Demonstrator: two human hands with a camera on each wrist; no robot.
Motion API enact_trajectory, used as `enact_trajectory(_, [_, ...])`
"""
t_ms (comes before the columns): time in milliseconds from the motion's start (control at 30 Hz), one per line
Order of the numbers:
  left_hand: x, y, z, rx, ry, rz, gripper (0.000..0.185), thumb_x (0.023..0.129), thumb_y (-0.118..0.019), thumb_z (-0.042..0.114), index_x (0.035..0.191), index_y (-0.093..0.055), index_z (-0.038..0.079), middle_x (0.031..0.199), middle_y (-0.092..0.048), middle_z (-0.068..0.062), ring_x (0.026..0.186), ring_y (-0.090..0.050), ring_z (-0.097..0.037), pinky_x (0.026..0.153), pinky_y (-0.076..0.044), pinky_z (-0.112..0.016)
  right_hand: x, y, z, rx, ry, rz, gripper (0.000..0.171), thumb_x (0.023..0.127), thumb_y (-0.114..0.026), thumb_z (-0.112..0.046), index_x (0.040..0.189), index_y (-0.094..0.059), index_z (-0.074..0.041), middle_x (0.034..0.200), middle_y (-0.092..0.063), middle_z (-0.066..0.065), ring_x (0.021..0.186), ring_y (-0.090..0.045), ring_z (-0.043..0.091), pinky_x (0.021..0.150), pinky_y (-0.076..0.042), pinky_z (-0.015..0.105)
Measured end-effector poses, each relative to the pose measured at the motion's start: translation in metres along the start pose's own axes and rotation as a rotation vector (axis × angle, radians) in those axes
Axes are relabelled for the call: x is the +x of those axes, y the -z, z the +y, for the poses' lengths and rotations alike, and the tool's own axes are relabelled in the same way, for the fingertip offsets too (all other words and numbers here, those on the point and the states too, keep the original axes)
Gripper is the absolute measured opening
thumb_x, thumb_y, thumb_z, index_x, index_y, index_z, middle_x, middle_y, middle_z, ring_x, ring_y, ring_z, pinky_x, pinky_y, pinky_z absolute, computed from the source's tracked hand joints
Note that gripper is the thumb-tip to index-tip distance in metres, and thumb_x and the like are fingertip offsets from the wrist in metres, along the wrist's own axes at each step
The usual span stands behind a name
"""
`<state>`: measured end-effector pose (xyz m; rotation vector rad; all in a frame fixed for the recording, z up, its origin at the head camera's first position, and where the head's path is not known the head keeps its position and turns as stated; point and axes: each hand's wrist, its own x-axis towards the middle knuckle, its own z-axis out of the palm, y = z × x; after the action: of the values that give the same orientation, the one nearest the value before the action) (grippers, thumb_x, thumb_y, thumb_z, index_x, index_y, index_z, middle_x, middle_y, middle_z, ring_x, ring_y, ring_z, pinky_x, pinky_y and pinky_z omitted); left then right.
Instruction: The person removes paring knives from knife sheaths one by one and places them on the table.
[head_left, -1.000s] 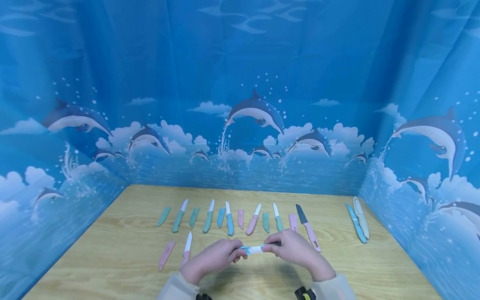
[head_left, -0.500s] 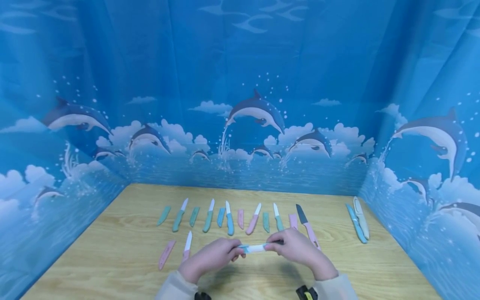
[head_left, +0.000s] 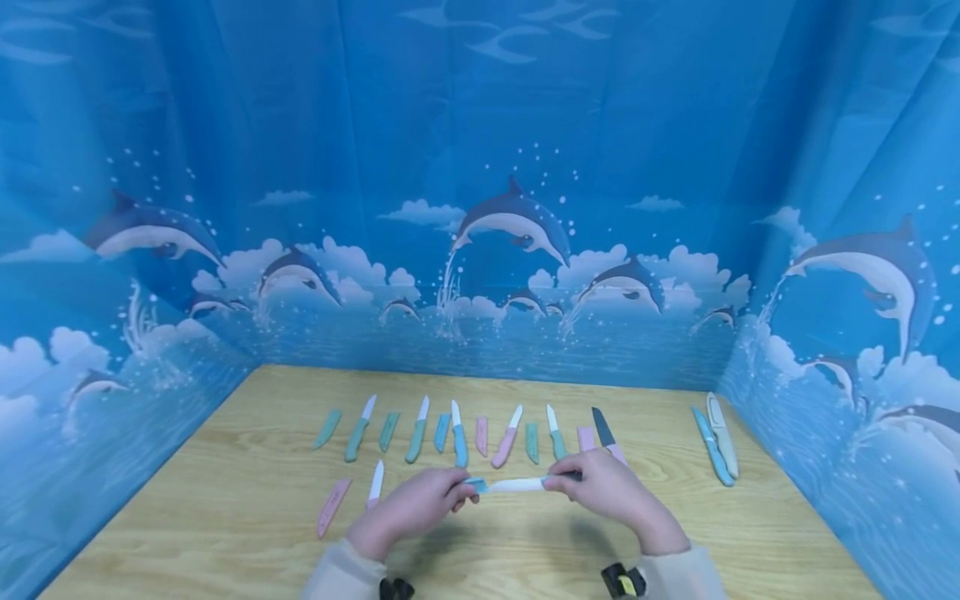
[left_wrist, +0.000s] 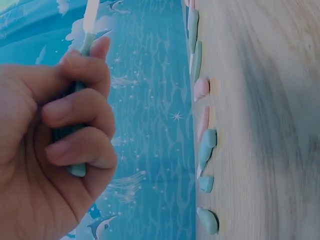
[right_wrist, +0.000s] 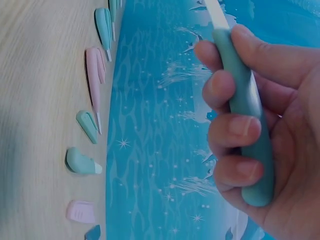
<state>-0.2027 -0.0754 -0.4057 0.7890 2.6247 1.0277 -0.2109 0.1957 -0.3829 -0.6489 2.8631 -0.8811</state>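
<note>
Above the wooden counter (head_left: 225, 517), the right hand (head_left: 611, 493) curled its fingers (right_wrist: 235, 127) round the teal handle of a white-bladed knife (head_left: 525, 483). The left hand (head_left: 408, 508) gripped a teal plastic blade sheath (head_left: 474, 484) at the blade's tip, fingers (left_wrist: 80, 112) wrapped tight. Behind them lay a row of pastel knives and sheaths (head_left: 457, 433).

Both hands are raised near the middle: the left hand (head_left: 408, 510) is curled closed, the right hand (head_left: 609, 492) likewise.

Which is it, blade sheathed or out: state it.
Out: the white blade shows bare between the cover in the left hand and the handle in the right hand.
</note>
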Motion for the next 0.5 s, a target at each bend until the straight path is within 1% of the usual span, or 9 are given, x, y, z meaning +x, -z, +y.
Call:
enact_trajectory(100, [-0.001,0.004,-0.002,-0.045,0.043,0.019,0.027,0.104,-0.043,0.025,0.095,-0.062,0.009,0.075,-0.057,-0.001,0.061,-0.043,-0.008,0.059,-0.04,-0.026,0.0,0.001,0.002,-0.016,0.013,0.012,0.021,0.092,-0.065,-0.036,0.098,-0.074,-0.018,0.072,-0.063,-0.011,0.059,-0.05,0.005,0.055,-0.043,0.024])
enact_trajectory(233, [-0.004,0.007,-0.006,-0.05,0.068,0.099,0.025,0.104,-0.043,0.023,0.097,-0.062,0.008,0.075,-0.056,0.002,0.061,-0.043,-0.01,0.055,-0.038,-0.026,0.002,-0.001,0.0,0.006,0.041,0.028,0.024,0.094,-0.061,-0.037,0.098,-0.072,-0.017,0.066,-0.056,-0.01,0.055,-0.045,0.004,0.052,-0.04,0.023])
enact_trajectory(300, [-0.007,0.008,-0.008,-0.044,0.07,0.147,0.023,0.104,-0.044,0.02,0.098,-0.062,0.007,0.078,-0.058,0.001,0.065,-0.048,-0.012,0.056,-0.039,-0.025,0.003,-0.004,-0.003,0.021,0.052,0.03,0.024,0.096,-0.059,-0.035,0.1,-0.071,-0.015,0.063,-0.053,-0.009,0.052,-0.042,0.003,0.049,-0.038,0.023])
enact_trajectory(400, [-0.012,0.009,-0.011,-0.029,0.067,0.226,0.02,0.102,-0.048,0.017,0.099,-0.064,0.006,0.084,-0.062,-0.002,0.075,-0.056,-0.017,0.063,-0.046,-0.028,0.005,-0.011,-0.008,0.041,0.06,0.01,0.023,0.098,-0.056,-0.03,0.104,-0.068,-0.012,0.062,-0.051,-0.008,0.05,-0.039,0.003,0.046,-0.036,0.022])
enact_trajectory(500, [-0.017,0.007,-0.015,-0.012,0.084,0.293,0.015,0.098,-0.053,0.014,0.097,-0.067,0.009,0.094,-0.063,-0.006,0.089,-0.059,-0.022,0.076,-0.051,-0.038,0.007,-0.019,-0.013,0.062,0.044,-0.017,0.018,0.099,-0.054,-0.024,0.102,-0.065,-0.01,0.062,-0.05,-0.006,0.049,-0.037,0.004,0.044,-0.033,0.02])
